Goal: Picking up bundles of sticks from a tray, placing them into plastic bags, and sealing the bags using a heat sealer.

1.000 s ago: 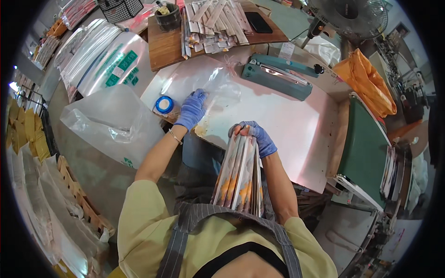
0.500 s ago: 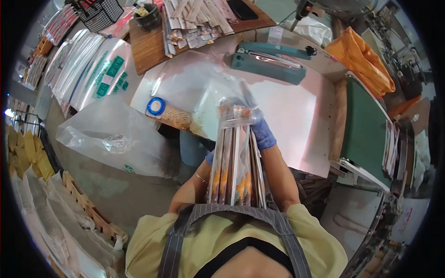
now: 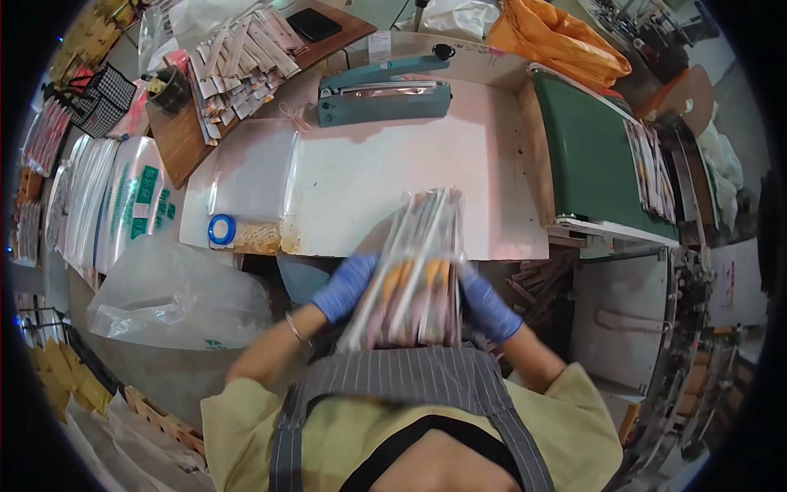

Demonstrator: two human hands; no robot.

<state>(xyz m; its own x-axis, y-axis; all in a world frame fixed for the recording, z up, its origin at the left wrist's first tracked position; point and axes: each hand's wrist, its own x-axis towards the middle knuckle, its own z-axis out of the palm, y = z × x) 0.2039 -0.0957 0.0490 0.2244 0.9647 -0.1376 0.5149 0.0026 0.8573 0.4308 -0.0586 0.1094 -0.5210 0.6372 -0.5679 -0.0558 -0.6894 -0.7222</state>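
A bundle of long, narrow printed packets (image 3: 418, 266) in a clear plastic bag stands tilted against my apron, its far end over the worktable's near edge. My left hand (image 3: 348, 287), in a blue glove, presses on its left side. On the right side is my right hand (image 3: 489, 305), gloved the same way. Both hands are closed about the bundle, their fingertips partly hidden by it. Beyond, a teal bag sealer (image 3: 385, 102) with a raised lever arm stands on the white worktable (image 3: 352, 176). Flat clear bags (image 3: 252, 168) lie on the table's left part.
A blue-rimmed tape roll (image 3: 221, 230) lies at the table's near left corner. More loose packets (image 3: 246, 61) and a black phone (image 3: 314, 25) rest on a brown board (image 3: 176, 139). A green-topped surface (image 3: 586, 152) stands at right, an orange sack (image 3: 557, 45) behind.
The bundle has come nearer my body, its far end lower and farther from the sealer. My hands have moved apart to its two sides. The view has swung rightward.
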